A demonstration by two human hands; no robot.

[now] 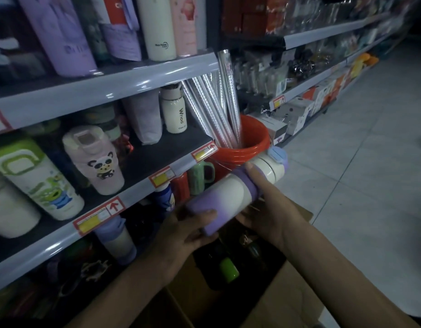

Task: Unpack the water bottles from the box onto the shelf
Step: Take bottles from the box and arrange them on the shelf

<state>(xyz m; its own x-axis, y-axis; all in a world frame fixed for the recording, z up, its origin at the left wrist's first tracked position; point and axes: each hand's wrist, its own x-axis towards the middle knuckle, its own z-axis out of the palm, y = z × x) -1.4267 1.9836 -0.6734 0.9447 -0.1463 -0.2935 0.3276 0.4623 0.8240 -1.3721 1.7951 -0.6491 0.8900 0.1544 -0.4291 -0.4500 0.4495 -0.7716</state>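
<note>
Right now I hold the purple-and-cream insulated water bottle (230,192) on its side, above the open brown cardboard box (287,292) and just in front of the grey-edged metal shelf (136,196). My left hand (188,233) wraps its fingers around the purple base, and my right hand (268,211) grips the purple band near the cream lid. It looks rigid, smooth and probably empty, so I judge it light but a little slippery. Holding the body rather than the flip lid seems safest when standing it upright. A green-capped dark bottle (228,268) lies in the box below.
</note>
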